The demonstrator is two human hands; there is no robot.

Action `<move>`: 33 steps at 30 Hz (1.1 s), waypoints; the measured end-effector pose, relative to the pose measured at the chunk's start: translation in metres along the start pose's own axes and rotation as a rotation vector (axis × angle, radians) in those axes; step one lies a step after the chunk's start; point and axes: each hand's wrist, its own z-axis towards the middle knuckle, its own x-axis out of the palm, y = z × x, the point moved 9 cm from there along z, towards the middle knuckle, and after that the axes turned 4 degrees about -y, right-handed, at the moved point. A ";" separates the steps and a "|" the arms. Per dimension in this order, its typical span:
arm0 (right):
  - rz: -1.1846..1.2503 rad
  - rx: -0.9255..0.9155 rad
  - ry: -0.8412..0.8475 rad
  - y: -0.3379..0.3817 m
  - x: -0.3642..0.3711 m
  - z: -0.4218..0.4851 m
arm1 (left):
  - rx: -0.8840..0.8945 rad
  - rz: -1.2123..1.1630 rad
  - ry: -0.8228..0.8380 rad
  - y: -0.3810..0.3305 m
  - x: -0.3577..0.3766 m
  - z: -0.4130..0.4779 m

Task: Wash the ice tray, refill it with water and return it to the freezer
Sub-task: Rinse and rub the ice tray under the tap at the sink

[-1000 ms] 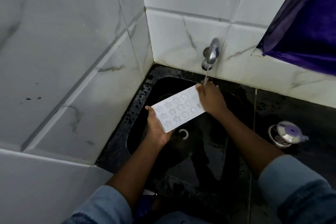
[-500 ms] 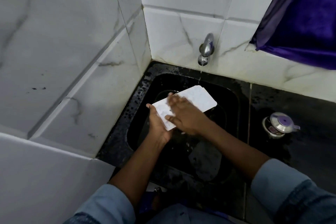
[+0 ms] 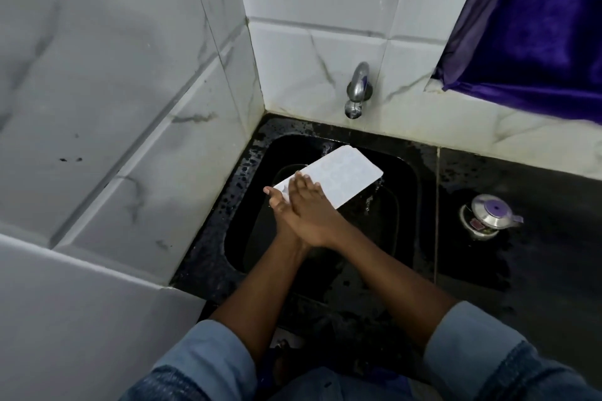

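Head view: the ice tray (image 3: 338,176) hangs over the sink (image 3: 241,195), its far end toward the back edge below the tap (image 3: 357,91) and its near end toward the left edge. The left hand (image 3: 278,208) grips that near end. It is largely covered, so the hold looks to be thumb on top with fingers beneath, but I cannot be sure. The right hand (image 3: 311,213) lies flat across the same end, fingers straight and pressing on the surface, holding nothing.

The risk is the one-ended grip. The tray is wet, most of it juts out unsupported, and the rubbing push could slide it from the left hand into the sink. A hard press might also bend it. Water splashing off it could reach the counter (image 3: 521,270) where the small steel pot (image 3: 490,216) stands.

A second ago the right hand was at the far end under a visible stream, and the tray's moulds showed clearly. Since then it has swept down the tray to the near end, over the left hand. The stream is now hard to make out.
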 end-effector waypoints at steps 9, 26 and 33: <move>0.075 0.488 -0.200 -0.077 -0.062 0.021 | -0.221 0.463 0.123 -0.001 -0.021 0.012; 0.041 0.311 -0.147 -0.025 -0.037 0.005 | -0.263 0.327 0.227 -0.002 0.004 0.008; 0.082 0.535 -0.223 -0.085 -0.072 0.006 | -0.157 0.470 0.121 -0.011 -0.027 0.022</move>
